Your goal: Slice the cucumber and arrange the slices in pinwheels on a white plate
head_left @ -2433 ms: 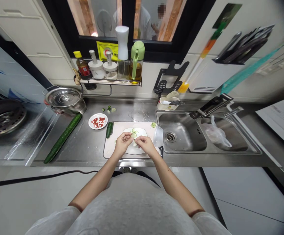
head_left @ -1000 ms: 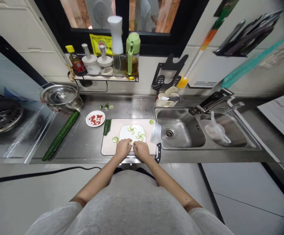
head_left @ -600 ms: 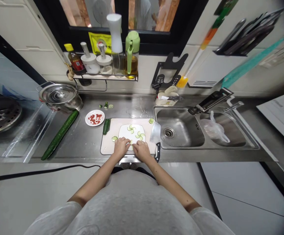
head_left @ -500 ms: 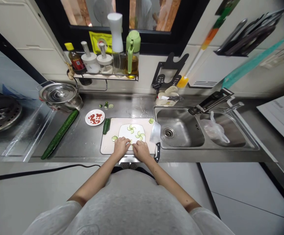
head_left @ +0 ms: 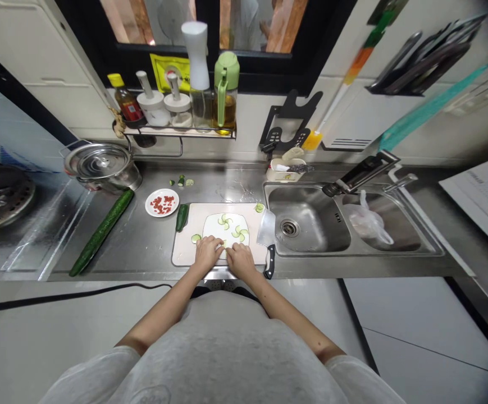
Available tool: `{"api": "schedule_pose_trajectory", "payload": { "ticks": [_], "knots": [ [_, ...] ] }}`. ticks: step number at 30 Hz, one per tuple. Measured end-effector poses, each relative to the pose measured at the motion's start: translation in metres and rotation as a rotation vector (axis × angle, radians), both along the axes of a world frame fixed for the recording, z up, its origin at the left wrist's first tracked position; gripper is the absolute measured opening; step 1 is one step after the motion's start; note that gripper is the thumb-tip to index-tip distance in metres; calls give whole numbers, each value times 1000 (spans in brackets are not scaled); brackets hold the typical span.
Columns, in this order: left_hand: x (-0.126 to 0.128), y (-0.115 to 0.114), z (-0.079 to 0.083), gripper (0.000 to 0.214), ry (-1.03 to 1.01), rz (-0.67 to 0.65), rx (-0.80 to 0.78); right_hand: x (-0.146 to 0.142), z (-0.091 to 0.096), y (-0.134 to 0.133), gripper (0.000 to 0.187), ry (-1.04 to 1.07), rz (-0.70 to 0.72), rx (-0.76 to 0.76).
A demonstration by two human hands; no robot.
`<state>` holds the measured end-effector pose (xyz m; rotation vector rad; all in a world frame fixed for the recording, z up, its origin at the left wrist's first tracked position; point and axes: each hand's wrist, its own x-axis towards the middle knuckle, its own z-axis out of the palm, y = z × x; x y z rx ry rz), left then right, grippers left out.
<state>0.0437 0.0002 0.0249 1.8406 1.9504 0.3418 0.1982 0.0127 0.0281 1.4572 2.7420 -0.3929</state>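
Note:
A white plate [head_left: 216,230] lies on a pale cutting board [head_left: 185,249] on the steel counter. Cucumber slices [head_left: 240,232] sit on the plate in small fan shapes. My left hand [head_left: 207,252] and my right hand [head_left: 239,259] rest side by side at the plate's near edge, fingers curled down and meeting over a slice there. What the fingertips pinch is mostly hidden. A loose cucumber slice [head_left: 195,238] lies left of the plate. A cleaver [head_left: 267,235] lies at the board's right edge, handle toward me.
A cucumber stub [head_left: 181,217] and a whole cucumber [head_left: 100,233] lie to the left, beside a small dish of red bits [head_left: 162,202] and a lidded pot [head_left: 100,165]. A double sink [head_left: 311,224] with a plastic bag [head_left: 368,223] is on the right. Condiment bottles [head_left: 210,90] stand on a rack.
Since 2.4 s ago both hands dropped from mid-plate to its near edge, and more slices now lie fanned on the plate. Over the last second the hands barely moved.

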Motion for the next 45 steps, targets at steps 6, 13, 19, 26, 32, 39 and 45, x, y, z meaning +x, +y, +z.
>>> {"api": "schedule_pose_trajectory", "payload": {
  "ticks": [6,13,19,26,32,39,45],
  "knots": [
    [0,0,1,23,3,4,0,-3,0,0,29,-11,-2,7],
    [0,0,1,22,20,1,0,-4,2,-2,29,-28,-7,10],
    [-1,1,1,23,20,-5,-17,-5,5,-3,28,-36,-11,5],
    [1,1,4,22,3,0,-25,-6,6,-3,28,-30,-26,-25],
    [-13,2,11,22,-171,159,64,11,16,4,37,206,-188,42],
    [-67,-12,9,24,-236,423,111,66,17,27,39,686,-563,80],
    [-103,-28,-9,27,-168,561,13,100,5,37,44,900,-882,82]
  ]
}}
